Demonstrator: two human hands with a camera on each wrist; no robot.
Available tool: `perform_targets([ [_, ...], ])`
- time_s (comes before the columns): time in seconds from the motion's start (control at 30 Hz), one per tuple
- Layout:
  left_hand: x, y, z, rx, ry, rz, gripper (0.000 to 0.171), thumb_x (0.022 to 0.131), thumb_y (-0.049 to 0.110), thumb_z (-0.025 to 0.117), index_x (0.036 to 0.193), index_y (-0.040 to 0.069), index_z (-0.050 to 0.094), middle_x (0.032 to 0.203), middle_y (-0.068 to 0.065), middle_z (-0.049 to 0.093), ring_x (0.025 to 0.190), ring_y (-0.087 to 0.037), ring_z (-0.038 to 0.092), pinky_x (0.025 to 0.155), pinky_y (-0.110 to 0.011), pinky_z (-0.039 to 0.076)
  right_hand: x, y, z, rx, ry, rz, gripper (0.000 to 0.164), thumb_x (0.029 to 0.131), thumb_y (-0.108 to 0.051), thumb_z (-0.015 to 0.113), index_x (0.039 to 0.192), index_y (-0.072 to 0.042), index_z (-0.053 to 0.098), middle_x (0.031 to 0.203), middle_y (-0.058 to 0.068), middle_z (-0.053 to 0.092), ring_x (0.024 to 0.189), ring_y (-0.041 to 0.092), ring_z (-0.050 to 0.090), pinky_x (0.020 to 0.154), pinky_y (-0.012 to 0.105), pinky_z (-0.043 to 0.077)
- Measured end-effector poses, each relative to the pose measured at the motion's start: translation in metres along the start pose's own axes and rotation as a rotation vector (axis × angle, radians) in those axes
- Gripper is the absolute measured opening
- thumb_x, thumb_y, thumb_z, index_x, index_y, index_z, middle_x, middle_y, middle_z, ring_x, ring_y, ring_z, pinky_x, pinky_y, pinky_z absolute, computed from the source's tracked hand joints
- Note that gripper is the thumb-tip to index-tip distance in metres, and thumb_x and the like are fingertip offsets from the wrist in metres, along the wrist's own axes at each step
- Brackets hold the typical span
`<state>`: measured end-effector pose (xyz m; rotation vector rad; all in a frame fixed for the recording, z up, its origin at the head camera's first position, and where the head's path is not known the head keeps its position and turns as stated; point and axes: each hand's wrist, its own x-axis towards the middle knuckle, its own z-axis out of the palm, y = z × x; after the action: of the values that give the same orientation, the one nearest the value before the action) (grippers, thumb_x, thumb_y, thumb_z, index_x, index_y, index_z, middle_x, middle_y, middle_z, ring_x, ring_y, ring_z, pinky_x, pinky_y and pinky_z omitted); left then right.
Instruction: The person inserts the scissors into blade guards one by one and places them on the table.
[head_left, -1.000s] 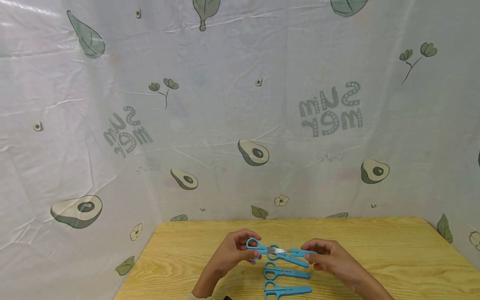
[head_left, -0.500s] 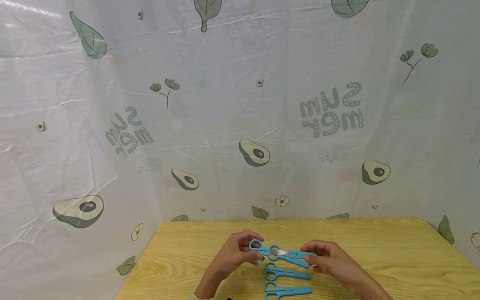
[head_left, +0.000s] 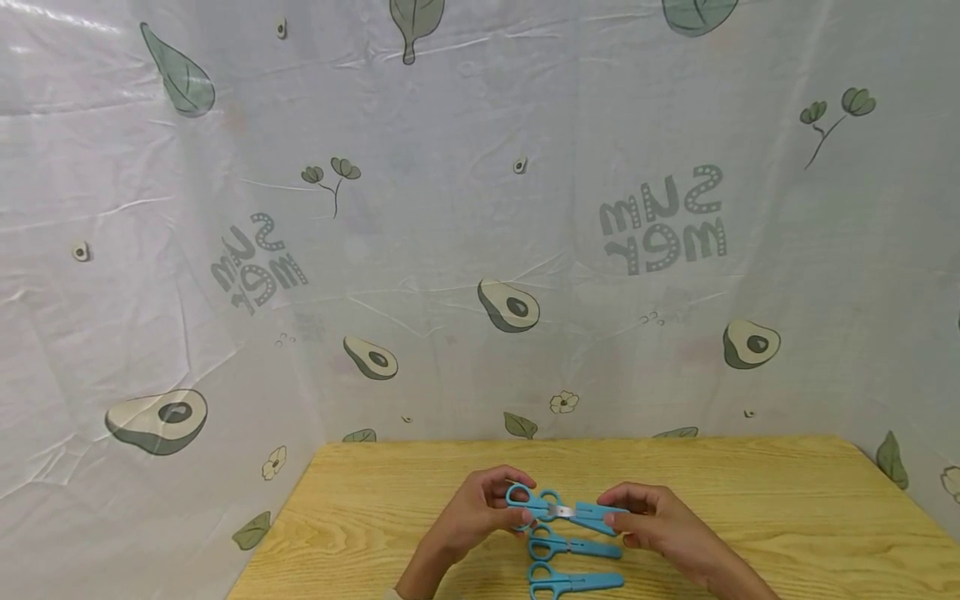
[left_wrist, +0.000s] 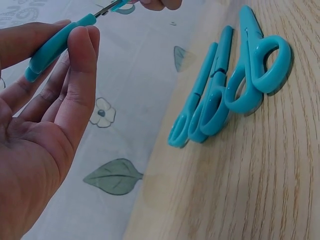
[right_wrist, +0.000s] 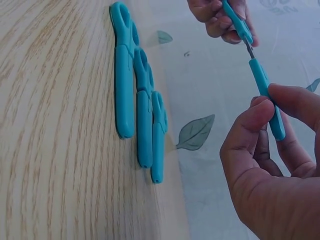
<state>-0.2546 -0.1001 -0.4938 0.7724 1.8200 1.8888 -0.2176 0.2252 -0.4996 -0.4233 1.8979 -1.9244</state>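
Observation:
My left hand pinches a pair of light-blue scissors by the finger loops, raised above the table. Opposite it, my right hand holds the blue blade cover between thumb and fingers. The blade tips sit inside the cover's mouth, and a short stretch of bare metal blade shows between cover and handles. Beneath and nearer the person lie three like scissors with covered blades: a front pair, a middle pair and a back pair, partly hidden in the head view by the held scissors.
The wooden table runs back to a pale plastic sheet printed with avocados and leaves. This sheet hangs behind the table and at both sides.
The left hand with the scissors has moved right and slightly toward the person. Less bare blade shows between the handles and the cover. The right hand has barely shifted.

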Motion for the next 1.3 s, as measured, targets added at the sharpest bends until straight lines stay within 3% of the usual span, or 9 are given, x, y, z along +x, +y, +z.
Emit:
perform_targets([
  [0.37, 0.000, 0.000, 0.004, -0.004, -0.005, -0.003, 0.048, 0.097, -0.002, 0.075, 0.138, -0.018, 0.054, 0.102, 0.008, 0.068, 0.082, -0.001, 0.070, 0.074, -0.024, 0.066, 0.001, 0.001, 0.004, -0.001, -0.017, 0.001, 0.021, 0.108, -0.018, 0.066, 0.126, -0.009, 0.072, 0.107, -0.005, 0.070, 0.097, 0.012, 0.068, 0.082, 0.026, 0.061],
  [0.87, 0.001, -0.003, 0.007, 0.018, 0.010, -0.012, 0.041, 0.096, 0.004, 0.079, 0.133, -0.008, 0.064, 0.102, 0.007, 0.070, 0.083, -0.003, 0.073, 0.075, -0.026, 0.066, 0.003, 0.005, 0.011, -0.009, -0.004, -0.001, 0.027, 0.109, -0.016, 0.065, 0.131, -0.001, 0.069, 0.103, -0.003, 0.070, 0.093, 0.011, 0.066, 0.079, 0.024, 0.059],
  [1.3, 0.002, -0.004, 0.009, 0.012, 0.025, -0.023, 0.039, 0.098, 0.003, 0.077, 0.135, -0.003, 0.066, 0.101, 0.007, 0.071, 0.081, -0.004, 0.073, 0.072, -0.025, 0.066, 0.002, 0.002, 0.014, -0.006, 0.026, 0.010, 0.023, 0.107, -0.019, 0.068, 0.125, -0.006, 0.072, 0.101, -0.002, 0.069, 0.091, 0.012, 0.064, 0.079, 0.025, 0.060],
])
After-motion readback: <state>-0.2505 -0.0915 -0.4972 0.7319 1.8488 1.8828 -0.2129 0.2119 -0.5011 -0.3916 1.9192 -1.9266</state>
